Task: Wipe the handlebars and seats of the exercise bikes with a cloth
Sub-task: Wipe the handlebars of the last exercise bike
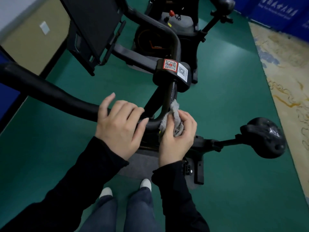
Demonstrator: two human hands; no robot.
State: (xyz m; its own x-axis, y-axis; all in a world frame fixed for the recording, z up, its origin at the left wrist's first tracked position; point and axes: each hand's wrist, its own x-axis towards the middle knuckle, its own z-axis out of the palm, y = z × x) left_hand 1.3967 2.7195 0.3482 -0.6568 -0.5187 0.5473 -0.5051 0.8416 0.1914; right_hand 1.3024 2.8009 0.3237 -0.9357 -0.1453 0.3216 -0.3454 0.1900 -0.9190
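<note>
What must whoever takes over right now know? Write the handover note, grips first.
Left grip: holds the near bike's handlebar, fingers curled over it.
Right grip: pinches the grey cloth against the bar's inner bend.
Near seat is at lower right; the second bike's seat is at the top.
Done: handlebar wipe is under way; how much is clean cannot be told.
Left: rest of this handlebar, both seats, anything else on the second bike.
</note>
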